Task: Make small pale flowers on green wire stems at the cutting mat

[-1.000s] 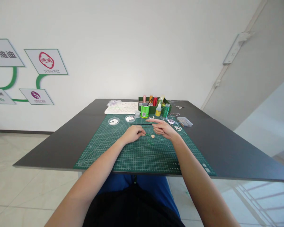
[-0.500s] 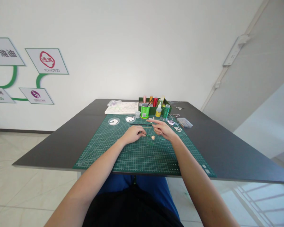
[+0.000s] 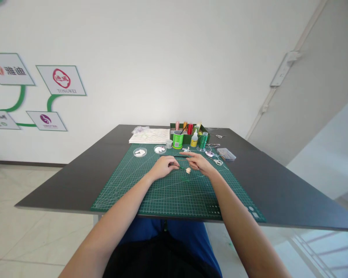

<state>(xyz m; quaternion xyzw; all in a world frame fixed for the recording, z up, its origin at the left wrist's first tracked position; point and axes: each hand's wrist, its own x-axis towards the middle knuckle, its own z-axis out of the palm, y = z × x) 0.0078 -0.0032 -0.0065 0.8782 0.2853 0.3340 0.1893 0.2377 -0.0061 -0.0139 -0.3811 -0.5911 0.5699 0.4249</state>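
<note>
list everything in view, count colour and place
table: 1, black, centre
mat: 1, green, on table
flower: 1, cream, mid mat
rod: 1, black, beyond flower
dishes: 2, clear, far-left mat
box: 1, green, far side
spools: several, mixed, in box
can: 1, green, before box
tub: 1, white, by can
bottle: 1, whitish, by can
scissors: 2, white, right
case: 1, clear, right
sheets: stack, white, left of box
signs: 4, white, far left
power strip: 1, white, upper right
left hand: 1, bare, holding stem
right hand: 1, bare, beside flower

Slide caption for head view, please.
Left hand holds a small cream flower by its thin green stem, right hand close by.
</note>
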